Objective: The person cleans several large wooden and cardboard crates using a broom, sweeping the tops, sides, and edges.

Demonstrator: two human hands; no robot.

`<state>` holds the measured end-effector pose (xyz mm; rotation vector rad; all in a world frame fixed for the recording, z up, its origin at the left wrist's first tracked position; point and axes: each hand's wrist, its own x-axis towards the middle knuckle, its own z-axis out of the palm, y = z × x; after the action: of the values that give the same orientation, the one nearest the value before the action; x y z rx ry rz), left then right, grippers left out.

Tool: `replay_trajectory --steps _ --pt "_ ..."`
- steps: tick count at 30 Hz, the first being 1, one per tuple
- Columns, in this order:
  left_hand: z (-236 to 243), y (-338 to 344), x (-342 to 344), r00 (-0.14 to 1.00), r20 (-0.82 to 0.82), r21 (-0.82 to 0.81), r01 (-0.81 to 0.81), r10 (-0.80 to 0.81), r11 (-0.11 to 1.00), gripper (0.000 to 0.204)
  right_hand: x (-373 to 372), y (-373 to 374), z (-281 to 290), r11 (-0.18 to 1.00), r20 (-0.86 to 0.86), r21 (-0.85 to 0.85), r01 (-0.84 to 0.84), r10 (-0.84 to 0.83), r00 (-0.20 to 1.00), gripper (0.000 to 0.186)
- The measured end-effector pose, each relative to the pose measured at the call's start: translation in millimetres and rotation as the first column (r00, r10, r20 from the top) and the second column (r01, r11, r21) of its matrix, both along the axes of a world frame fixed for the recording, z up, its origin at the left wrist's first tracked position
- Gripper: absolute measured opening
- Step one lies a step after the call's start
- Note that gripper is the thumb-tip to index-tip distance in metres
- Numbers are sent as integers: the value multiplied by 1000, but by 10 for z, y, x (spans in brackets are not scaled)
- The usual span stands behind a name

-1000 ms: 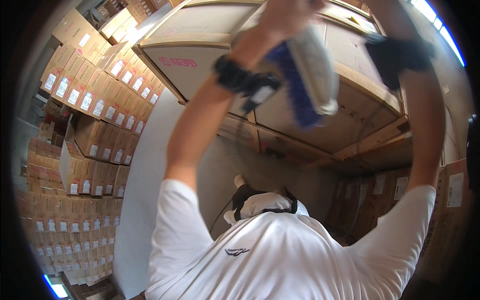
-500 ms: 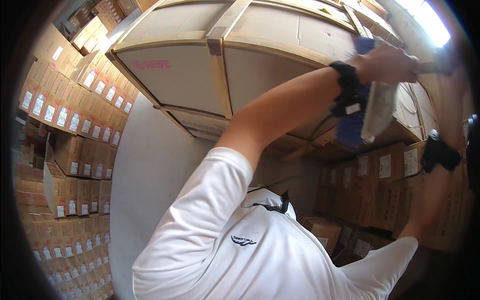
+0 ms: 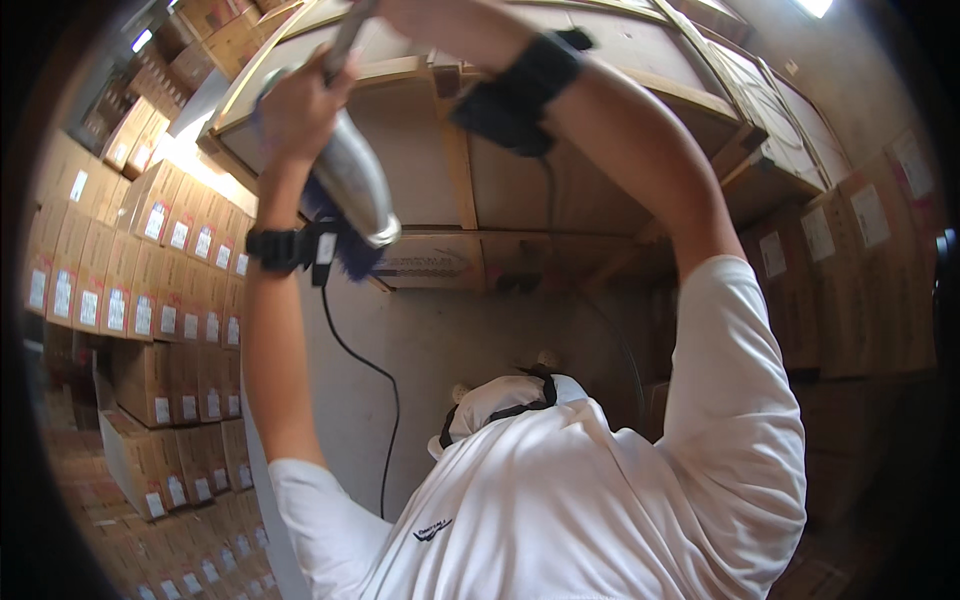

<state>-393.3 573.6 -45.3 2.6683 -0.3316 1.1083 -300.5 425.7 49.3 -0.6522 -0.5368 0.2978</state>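
- Evidently, the brush work is under way rather than finished: the long-handled broom with a curved grey head and dense blue bristles (image 3: 358,175) is raised and in hand, not set aside.
- It sits toward the far left of the scene, its head slanting down and to the right, bristles along the lower left side. Whether they touch anything behind them cannot be told.
- The bare left grip (image 3: 305,110) is curled round the broom's slim handle close to the head, with no gap showing.
- The bare right grip (image 3: 405,12) is at the far edge, partly cut off and blurred, next to the handle's upper part; how closely its fingers wrap it cannot be told.
- Across the far side stands a large crate of pale flat panels framed with bare wooden battens (image 3: 405,150), its visible framing in place.
- As for what is done, no mark shows which surfaces have been brushed, so the share covered and the share left stay uncertain; putting the broom down is not yet done.
- Each wrist wears a black strapped band (image 3: 275,250); a thin black cable (image 3: 396,400) hangs from the left one, over the smooth grey floor (image 3: 445,345).
- Brown cardboard cartons with white labels (image 3: 90,270) are stacked on the left, with more on the right.
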Motion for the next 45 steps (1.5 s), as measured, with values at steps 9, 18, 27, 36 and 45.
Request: replay_trajectory --steps 9,18,27,36,45 --pt "-255 -413 7 999 44 -174 33 -26 984 45 -457 -313 -103 991 139 -67 116 -106 985 42" --pt "-249 -3865 642 782 -8 -88 621 -624 779 27 -771 -3386 8 571 374 -204 795 -705 603 38" --pt "72 -6752 -340 183 365 -267 960 -913 85 35 -2218 -6004 427 67 505 -173 983 -851 147 50" --pt "-378 -5241 516 475 236 -165 879 -848 447 29 -1462 -4847 -121 459 425 -232 857 -745 514 47" --pt "-373 -1934 -82 903 219 -140 403 -369 904 31 -867 -2345 -498 950 359 -18 312 -285 889 46"
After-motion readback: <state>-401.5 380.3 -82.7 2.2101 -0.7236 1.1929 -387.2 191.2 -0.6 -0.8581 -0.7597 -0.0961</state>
